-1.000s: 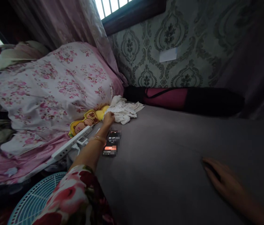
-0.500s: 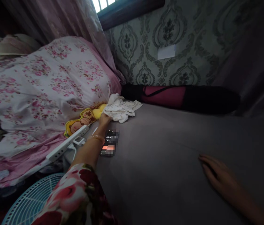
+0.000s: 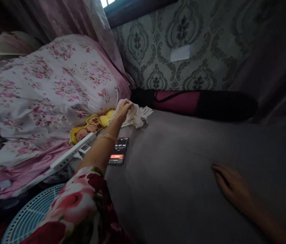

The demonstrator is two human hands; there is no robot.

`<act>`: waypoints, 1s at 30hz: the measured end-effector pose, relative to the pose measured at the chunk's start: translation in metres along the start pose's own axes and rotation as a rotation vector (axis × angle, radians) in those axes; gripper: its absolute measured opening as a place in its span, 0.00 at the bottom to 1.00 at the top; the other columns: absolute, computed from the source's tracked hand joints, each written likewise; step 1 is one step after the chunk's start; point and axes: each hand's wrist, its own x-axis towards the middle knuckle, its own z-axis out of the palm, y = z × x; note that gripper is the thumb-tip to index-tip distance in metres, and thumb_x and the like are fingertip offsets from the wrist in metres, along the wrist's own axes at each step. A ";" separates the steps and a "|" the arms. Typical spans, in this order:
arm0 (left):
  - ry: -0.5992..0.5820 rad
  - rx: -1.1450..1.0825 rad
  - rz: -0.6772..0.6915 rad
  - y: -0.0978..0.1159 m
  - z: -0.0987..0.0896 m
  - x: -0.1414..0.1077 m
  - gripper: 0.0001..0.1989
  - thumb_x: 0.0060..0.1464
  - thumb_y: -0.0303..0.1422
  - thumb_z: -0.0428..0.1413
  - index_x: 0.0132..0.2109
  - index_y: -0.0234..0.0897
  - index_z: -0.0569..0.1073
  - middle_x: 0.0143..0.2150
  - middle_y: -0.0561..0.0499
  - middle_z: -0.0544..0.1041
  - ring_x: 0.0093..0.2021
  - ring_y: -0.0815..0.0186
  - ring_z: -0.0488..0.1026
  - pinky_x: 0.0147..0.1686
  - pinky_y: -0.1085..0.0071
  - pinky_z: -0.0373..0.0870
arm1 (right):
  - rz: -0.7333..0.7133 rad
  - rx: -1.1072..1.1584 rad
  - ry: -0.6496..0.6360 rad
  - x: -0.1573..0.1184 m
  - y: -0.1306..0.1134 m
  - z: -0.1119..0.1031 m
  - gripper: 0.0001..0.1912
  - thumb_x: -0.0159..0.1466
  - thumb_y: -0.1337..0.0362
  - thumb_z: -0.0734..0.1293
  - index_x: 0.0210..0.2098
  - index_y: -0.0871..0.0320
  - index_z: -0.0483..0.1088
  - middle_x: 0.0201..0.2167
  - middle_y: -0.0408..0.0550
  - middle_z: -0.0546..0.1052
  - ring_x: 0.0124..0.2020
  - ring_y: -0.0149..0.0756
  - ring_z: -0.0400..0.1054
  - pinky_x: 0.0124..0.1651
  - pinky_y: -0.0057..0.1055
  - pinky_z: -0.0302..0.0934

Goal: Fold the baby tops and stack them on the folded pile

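Note:
My left hand reaches across to a crumpled white cloth with small dark specks, lying on the grey bed surface. Its fingers are bent and closed on the cloth's upper part; the fingertips are partly hidden. Beneath my left forearm lies a phone with a lit timer, partly covered by the arm. Over on the right, my right hand rests on the bed with nothing in it, thumb apart from the loosely stretched fingers.
A white power strip with a plugged-in charger lies left of my forearm, beside a yellow cartoon cushion. Floral bedding is piled behind. A long black and maroon bag runs along the wall. A blue plastic lattice stands lower left.
My left hand has moved farther away and slightly right, from the cloth's near left edge to its upper part. The cloth's folds have shifted. My right hand stays resting on the bed.

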 end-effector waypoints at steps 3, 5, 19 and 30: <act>-0.087 -0.292 0.089 0.023 0.019 0.001 0.07 0.46 0.31 0.55 0.29 0.37 0.62 0.26 0.57 0.63 0.30 0.72 0.64 0.34 0.76 0.63 | 0.026 -0.005 -0.012 0.001 -0.004 -0.002 0.19 0.66 0.55 0.56 0.46 0.57 0.72 0.49 0.55 0.76 0.50 0.47 0.70 0.54 0.49 0.63; -0.140 -0.402 0.111 0.038 0.032 -0.004 0.08 0.47 0.31 0.56 0.29 0.36 0.63 0.26 0.57 0.62 0.28 0.73 0.63 0.33 0.77 0.63 | 0.038 -0.010 -0.008 0.002 -0.007 -0.003 0.19 0.66 0.55 0.55 0.46 0.57 0.72 0.49 0.55 0.76 0.50 0.47 0.70 0.54 0.49 0.63; -0.523 -0.823 -0.062 0.118 0.105 -0.098 0.16 0.51 0.38 0.61 0.34 0.38 0.60 0.27 0.59 0.69 0.26 0.75 0.71 0.30 0.76 0.69 | 0.313 0.292 0.005 0.052 -0.039 -0.026 0.18 0.63 0.52 0.59 0.45 0.56 0.71 0.45 0.55 0.77 0.45 0.46 0.73 0.49 0.46 0.66; -0.418 -0.850 -0.245 0.125 0.153 -0.147 0.16 0.48 0.38 0.63 0.34 0.40 0.62 0.21 0.62 0.62 0.19 0.78 0.63 0.21 0.81 0.60 | 0.332 0.535 0.181 0.127 -0.079 -0.058 0.14 0.58 0.59 0.60 0.37 0.59 0.72 0.32 0.48 0.77 0.34 0.39 0.70 0.37 0.34 0.64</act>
